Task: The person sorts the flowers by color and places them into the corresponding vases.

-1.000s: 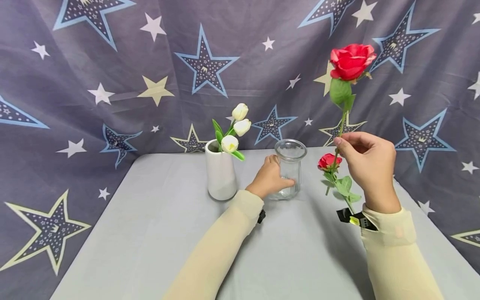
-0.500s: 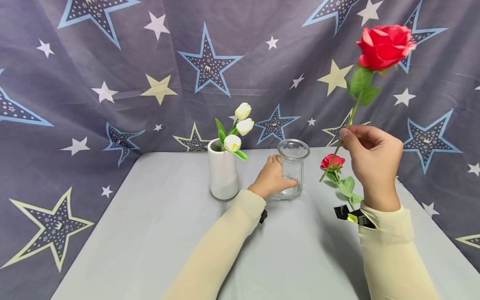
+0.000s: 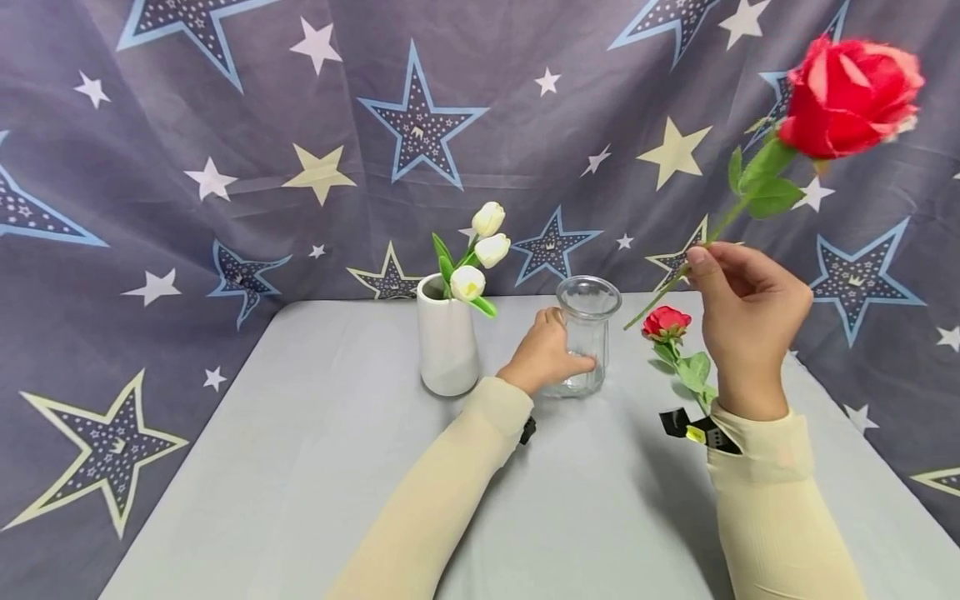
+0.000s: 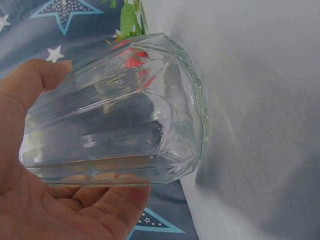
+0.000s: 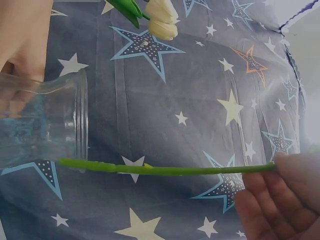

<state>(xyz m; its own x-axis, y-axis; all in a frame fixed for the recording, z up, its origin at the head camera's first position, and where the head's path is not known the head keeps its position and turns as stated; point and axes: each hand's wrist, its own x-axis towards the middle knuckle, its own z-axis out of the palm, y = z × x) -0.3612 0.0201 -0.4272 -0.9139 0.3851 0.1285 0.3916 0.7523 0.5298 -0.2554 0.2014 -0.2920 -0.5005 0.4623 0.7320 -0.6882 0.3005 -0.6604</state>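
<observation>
My left hand (image 3: 542, 354) holds a clear glass vase (image 3: 588, 332) upright on the table. In the left wrist view the thumb lies on one side of the faceted glass (image 4: 115, 115) and the fingers on the other. Between thumb and fingertips, my right hand (image 3: 753, 325) pinches the green stem of a large red rose (image 3: 855, 98). This rose leans, bloom up to the right, and its bare stem end points down left towards the vase. The right wrist view has the stem (image 5: 190, 170) tip near the vase rim (image 5: 82, 120); I cannot tell how close.
Left of the glass stands a white vase (image 3: 447, 354) with several white tulips (image 3: 491, 250). A second red rose (image 3: 666, 323) lies on the grey tabletop (image 3: 300, 467) right of the glass, partly behind my right wrist. A star-patterned cloth (image 3: 247, 158) hangs behind.
The right hand has tilted the rose: its bloom swung right and nearer, while the stem end came up and left towards the glass vase. The left hand stays on the vase.
</observation>
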